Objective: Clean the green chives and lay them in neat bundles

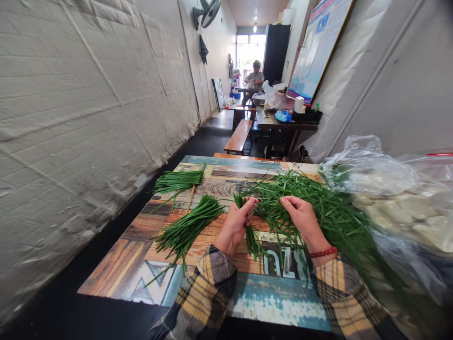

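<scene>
My left hand (236, 224) is closed around a small bunch of garlic chives (252, 242), held upright with blades sticking out above and below the fist. To its right, my right hand (303, 218) has thumb and forefinger pinched together at the edge of a loose heap of garlic chives (300, 186). Whether a blade is between those fingertips is too small to tell. On the left of the patterned table (116, 264) lie two neat bundles: a nearer bundle of chives (198, 219) and a farther bundle of chives (180, 181). A thin brown stick or strip (190, 198) lies between them.
Clear plastic bags (368, 165) with pale contents (406, 212) crowd the table's right side. Beyond stand a wooden bench (239, 136) and a cluttered second table (276, 123). A person (255, 78) sits farther back. A white brick-patterned wall (88, 118) runs along the left.
</scene>
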Tool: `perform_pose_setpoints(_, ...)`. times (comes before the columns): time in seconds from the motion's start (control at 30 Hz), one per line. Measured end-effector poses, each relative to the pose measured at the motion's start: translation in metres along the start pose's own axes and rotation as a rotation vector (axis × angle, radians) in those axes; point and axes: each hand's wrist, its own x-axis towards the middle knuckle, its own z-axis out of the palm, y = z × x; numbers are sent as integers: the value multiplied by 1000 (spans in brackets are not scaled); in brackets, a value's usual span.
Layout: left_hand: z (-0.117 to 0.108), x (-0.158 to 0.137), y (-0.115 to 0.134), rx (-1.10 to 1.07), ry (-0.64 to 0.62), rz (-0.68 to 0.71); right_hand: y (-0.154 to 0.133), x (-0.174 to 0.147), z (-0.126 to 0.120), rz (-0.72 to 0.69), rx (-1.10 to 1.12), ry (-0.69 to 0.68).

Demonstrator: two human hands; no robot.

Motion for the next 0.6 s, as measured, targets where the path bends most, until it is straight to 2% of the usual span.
perform_pose_setpoints(0.2,4,-1,-2,66,31,1,-8,-6,6,9,67,-88)
perform_pose_setpoints(0.4,5,-1,-8,92,36,-2,-18,-15,18,-224,-114,-204)
perform_pose_setpoints(0.47,4,0,-9,90,60,5,-17,-15,19,-246,-138,-188)
perform_pose_setpoints(0.6,1,3,-6,21,159,47,-5,-8,10,-140,-172,-58)
